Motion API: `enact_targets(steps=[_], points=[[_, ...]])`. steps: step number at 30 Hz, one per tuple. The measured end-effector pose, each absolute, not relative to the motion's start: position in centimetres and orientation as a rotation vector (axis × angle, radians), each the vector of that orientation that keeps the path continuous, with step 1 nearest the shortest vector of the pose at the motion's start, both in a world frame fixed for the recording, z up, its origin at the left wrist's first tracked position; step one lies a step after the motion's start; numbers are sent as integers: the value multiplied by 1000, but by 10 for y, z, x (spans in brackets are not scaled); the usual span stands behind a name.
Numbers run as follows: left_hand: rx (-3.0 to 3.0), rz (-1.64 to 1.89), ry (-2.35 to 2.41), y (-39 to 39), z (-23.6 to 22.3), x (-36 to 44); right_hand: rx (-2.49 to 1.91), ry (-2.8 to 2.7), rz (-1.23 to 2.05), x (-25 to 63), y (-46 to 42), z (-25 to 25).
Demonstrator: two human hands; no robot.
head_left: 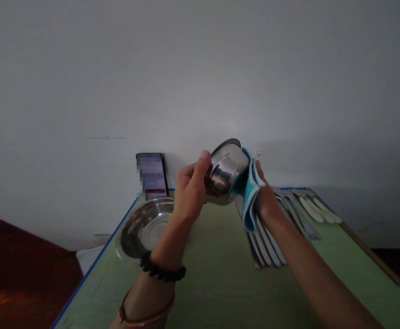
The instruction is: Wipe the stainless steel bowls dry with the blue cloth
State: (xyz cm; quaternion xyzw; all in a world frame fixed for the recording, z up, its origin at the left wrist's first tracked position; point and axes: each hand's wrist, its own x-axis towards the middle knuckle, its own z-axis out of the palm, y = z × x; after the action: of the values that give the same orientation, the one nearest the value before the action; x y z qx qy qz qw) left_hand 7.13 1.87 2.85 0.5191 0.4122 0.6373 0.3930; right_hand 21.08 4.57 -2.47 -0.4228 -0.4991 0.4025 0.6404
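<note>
A shiny steel bowl (225, 171) is held tilted on its side above the table. My left hand (191, 189) grips it by the rim side, thumb on the outer wall. A folded blue cloth with white edges (251, 192) is pressed against the bowl's base. Behind that cloth, my right hand (264, 196) is closed on it; most of its fingers are hidden. A wider steel basin (131, 237) rests on the table to the left, partly behind my left forearm.
On the green table (213, 278) several pieces of metal cutlery (266, 249) lie in rows at the right. White-handled cutlery (312, 209) lies beyond them. A phone (153, 176) leans against the white wall (200, 68) at the back left.
</note>
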Motion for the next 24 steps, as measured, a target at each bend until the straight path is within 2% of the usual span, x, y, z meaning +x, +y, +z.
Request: enact_targets(steps=[5, 15, 24], points=[[1308, 1662, 1015, 17, 28, 73, -1094, -1053, 933, 210, 40, -17], [1414, 1659, 1017, 17, 23, 72, -885, -1020, 1153, 208, 42, -19], [1437, 1608, 1072, 13, 29, 74, -816, -1134, 1131, 209, 46, -21]])
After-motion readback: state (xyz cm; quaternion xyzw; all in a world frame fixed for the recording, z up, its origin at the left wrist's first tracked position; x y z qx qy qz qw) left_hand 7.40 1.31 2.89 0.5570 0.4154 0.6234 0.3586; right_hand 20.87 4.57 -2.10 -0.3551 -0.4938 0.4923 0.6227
